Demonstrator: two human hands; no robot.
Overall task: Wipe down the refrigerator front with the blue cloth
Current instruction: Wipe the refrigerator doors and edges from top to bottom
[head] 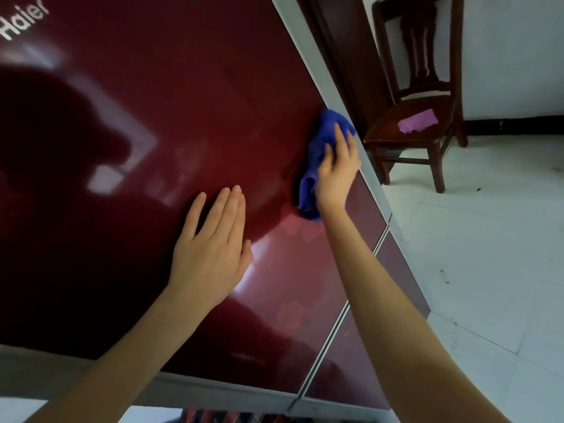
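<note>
The glossy dark red refrigerator front [171,96] fills the left and middle of the view, tilted by the camera angle. My right hand [337,172] presses the bunched blue cloth [317,157] against the door close to its grey right edge [329,80]. The cloth sticks out above and below the hand. My left hand [213,248] lies flat on the door, fingers together and stretched out, holding nothing, to the left of and below the cloth. A seam [338,325] separates the upper door from a lower door panel.
A dark wooden chair [418,96] stands on the pale tiled floor [488,254] to the right of the refrigerator, with a pink cloth [418,121] on its seat. A white wall with a dark skirting runs behind it. A dark wooden door frame [345,56] adjoins the fridge.
</note>
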